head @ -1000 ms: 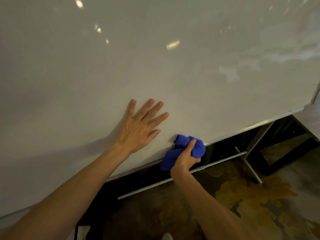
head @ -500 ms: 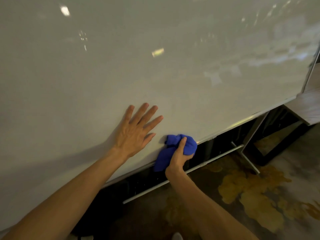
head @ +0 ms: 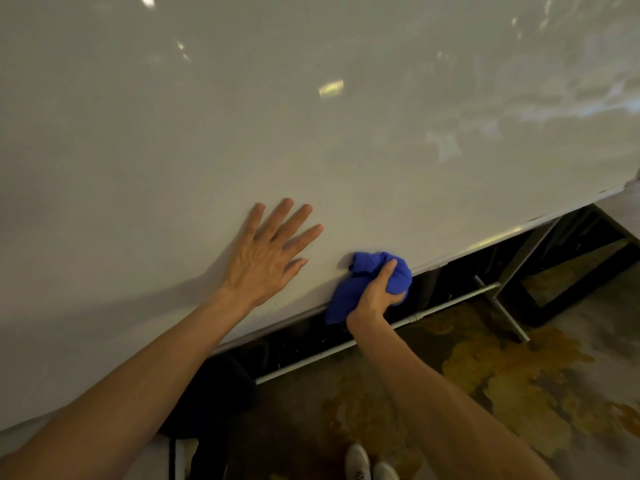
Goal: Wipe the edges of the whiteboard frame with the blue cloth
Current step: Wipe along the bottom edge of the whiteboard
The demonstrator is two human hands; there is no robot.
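The right hand (head: 372,299), its grip bunched around the blue cloth (head: 367,282), presses it on the whiteboard frame (head: 485,241) at five o'clock of the flat, fingers-spread left hand (head: 266,258), above a stained floor (head: 502,382).

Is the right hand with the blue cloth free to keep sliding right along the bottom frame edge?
Probably yes. The right hand presses the blue cloth on the bottom frame edge, which runs bare to the right; the left hand lies flat on the whiteboard, out of that path.
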